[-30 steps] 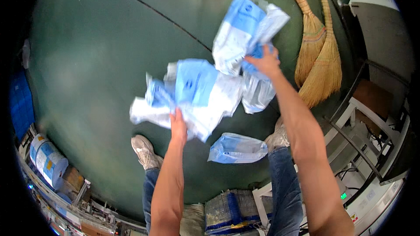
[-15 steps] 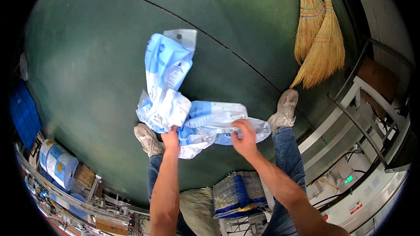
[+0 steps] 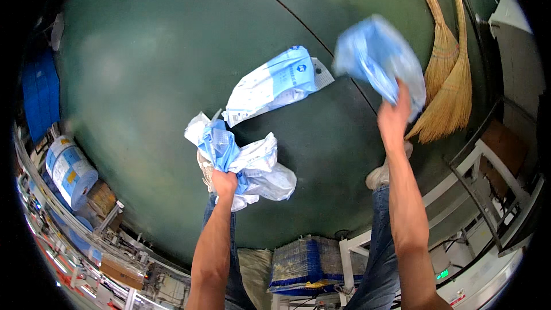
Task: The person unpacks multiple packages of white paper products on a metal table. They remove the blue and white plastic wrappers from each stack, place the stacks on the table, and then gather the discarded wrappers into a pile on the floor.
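Note:
Crumpled blue-and-white plastic bags (image 3: 258,161) are bunched in my left hand (image 3: 225,181), whose fingers are closed round them in front of my left shoe. Out to the right, my right hand (image 3: 393,116) grips another blue-and-white plastic bag (image 3: 373,51), blurred by motion and held up near the brooms. A third plastic bag (image 3: 275,83), with a clear end, lies beyond my left hand, between the two hands. Whether its lower end touches the held bunch I cannot tell.
Two straw brooms (image 3: 442,92) lie at the right. A metal frame (image 3: 476,178) stands at the lower right. Rolls of printed film (image 3: 72,172) sit on machinery at the left, below a blue panel (image 3: 41,97). Folded woven sacks (image 3: 310,264) are between my legs.
My right hand has moved up and right, now holding a bag away from the bunch. One bag now lies apart on the floor. My left hand keeps its hold.

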Tool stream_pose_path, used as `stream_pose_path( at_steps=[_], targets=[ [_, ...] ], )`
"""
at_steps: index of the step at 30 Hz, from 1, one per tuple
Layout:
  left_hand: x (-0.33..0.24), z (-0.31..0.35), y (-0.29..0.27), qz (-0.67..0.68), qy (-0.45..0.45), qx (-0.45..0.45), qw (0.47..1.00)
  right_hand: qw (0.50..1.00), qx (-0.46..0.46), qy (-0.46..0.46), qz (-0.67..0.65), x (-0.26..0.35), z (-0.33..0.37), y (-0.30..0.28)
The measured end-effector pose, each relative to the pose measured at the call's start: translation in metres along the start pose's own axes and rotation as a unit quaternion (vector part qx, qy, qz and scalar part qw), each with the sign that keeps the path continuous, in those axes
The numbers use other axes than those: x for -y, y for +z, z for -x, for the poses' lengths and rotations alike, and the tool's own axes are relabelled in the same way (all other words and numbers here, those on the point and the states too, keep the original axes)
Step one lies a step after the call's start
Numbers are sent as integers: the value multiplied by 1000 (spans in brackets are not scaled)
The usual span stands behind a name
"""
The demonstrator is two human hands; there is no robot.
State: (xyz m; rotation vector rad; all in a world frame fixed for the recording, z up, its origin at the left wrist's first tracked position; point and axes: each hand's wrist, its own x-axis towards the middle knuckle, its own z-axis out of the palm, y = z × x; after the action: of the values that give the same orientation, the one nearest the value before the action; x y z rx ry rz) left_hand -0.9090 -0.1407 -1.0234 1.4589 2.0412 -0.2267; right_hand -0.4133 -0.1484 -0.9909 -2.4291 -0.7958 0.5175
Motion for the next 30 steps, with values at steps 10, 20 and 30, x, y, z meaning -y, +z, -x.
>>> stream_pose_path(
  at_steps=[10, 20, 30],
  targets=[
    [-40, -12, 71, 535, -338, 120, 765, 815, 577, -48, 24, 58, 44, 212],
    [-72, 147, -115, 398, 3, 294, 869, 558, 673, 382, -300, 152, 255, 2],
    [-55, 342, -277, 471, -45, -245, 846, 563, 768, 287, -101, 343, 318, -153]
  ],
)
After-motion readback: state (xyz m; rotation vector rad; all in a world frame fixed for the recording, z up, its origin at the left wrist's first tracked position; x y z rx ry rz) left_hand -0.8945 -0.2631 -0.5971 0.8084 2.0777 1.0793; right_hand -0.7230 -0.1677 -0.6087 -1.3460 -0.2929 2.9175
